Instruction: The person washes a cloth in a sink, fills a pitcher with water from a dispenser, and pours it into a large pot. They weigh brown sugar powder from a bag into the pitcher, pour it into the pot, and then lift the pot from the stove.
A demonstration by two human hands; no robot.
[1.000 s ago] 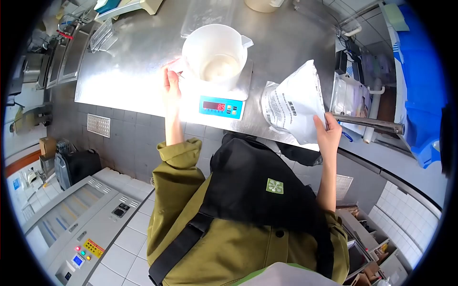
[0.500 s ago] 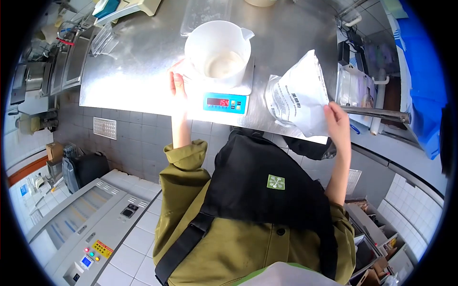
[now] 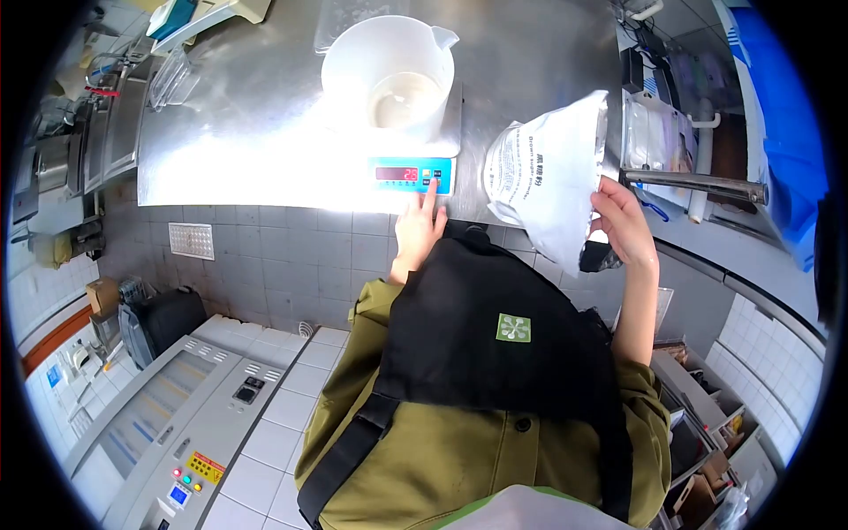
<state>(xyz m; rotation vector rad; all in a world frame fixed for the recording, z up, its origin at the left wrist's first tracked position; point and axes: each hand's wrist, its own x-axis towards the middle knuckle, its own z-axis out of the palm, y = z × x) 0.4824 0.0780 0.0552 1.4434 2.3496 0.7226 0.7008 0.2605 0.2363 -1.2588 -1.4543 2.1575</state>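
Note:
A blue-fronted scale with a red lit display stands at the table's front edge. On it rests a white translucent pitcher holding a little pale content. My left hand reaches up from below, a finger extended onto the scale's buttons and no object in its grasp. To the right, my right hand pinches the edge of a silver-white bag with dark print. The bag leans over the table edge, and a dark patch shows at its lower corner.
The steel table spans the top. A clear plastic container lies at its left, and a metal bar juts out at the right. A grey machine stands lower left, with a black bag behind it.
My left hand has moved from beside the pitcher down and right to the scale's buttons. The display reading has changed. My right hand and the bag's edge have shifted slightly, and the bag has turned.

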